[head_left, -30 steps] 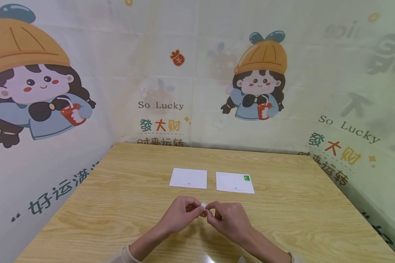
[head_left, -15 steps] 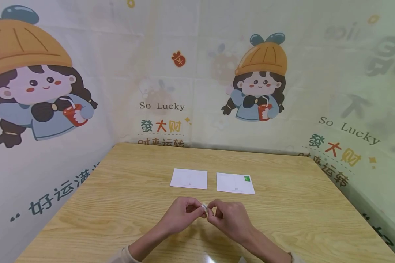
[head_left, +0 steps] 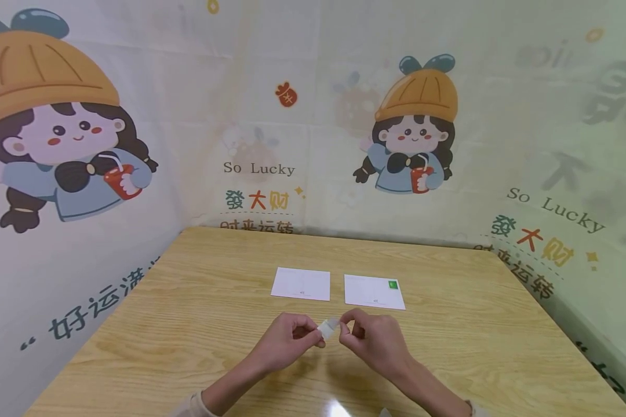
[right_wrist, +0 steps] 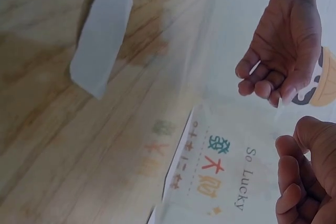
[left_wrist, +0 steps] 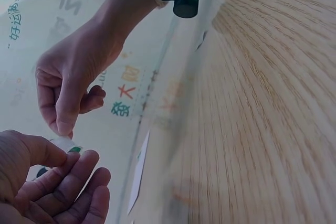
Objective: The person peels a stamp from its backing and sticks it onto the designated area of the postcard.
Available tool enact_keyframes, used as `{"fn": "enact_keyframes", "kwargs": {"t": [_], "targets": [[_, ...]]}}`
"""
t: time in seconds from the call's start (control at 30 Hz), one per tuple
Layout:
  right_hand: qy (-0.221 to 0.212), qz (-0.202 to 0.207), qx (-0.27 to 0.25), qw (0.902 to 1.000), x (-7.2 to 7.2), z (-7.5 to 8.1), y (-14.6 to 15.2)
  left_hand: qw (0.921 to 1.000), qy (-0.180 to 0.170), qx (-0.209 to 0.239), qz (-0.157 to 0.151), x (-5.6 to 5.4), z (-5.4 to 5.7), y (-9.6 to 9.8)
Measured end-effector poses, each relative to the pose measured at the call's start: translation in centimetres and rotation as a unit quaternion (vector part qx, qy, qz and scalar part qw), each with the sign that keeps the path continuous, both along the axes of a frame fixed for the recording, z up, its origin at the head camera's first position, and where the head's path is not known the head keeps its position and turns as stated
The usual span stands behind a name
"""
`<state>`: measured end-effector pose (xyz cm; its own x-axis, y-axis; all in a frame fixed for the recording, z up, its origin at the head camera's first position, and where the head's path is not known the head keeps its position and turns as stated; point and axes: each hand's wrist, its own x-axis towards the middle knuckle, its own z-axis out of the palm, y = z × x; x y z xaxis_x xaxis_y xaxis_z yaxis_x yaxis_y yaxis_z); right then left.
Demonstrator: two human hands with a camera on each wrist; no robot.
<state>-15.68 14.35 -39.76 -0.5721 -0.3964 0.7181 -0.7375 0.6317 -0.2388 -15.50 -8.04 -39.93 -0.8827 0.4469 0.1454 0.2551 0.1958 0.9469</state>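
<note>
Between my two hands, in the head view, stretches a small whitish sticker piece (head_left: 327,329). Its green patch (left_wrist: 74,149), seen in the left wrist view, resembles the stamp on one card. My left hand (head_left: 287,343) pinches the piece between thumb and forefinger. With thumb and forefinger, my right hand (head_left: 378,343) pinches the thin, pale backing paper at the other end. Both hands are above the table. Beyond them two white cards lie side by side: a left card (head_left: 300,284) and a right card (head_left: 374,291) with a green stamp (head_left: 393,285) in its upper right corner.
The wooden table (head_left: 214,278) reaches back to a printed cloth (head_left: 318,133) hanging behind and at the sides. A torn white paper strip (right_wrist: 102,38) lies on the table, close to the right wrist camera.
My right hand has drawn away to the right and slightly up, so more of the whitish piece shows between the hands. The left hand has barely moved; the cards have stayed put.
</note>
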Motion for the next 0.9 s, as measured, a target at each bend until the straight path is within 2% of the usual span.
{"fn": "enact_keyframes", "kwargs": {"t": [0.33,0.9], "targets": [[-0.012,-0.015,-0.007,0.9998,-0.06,-0.04,0.55,1.0,-0.004,0.0,0.006,-0.2,-0.45,-0.55],[-0.026,-0.017,-0.009,0.9995,-0.08,-0.32,0.86,0.9998,-0.006,-0.01,0.016,-0.16,-0.27,-0.65]]}}
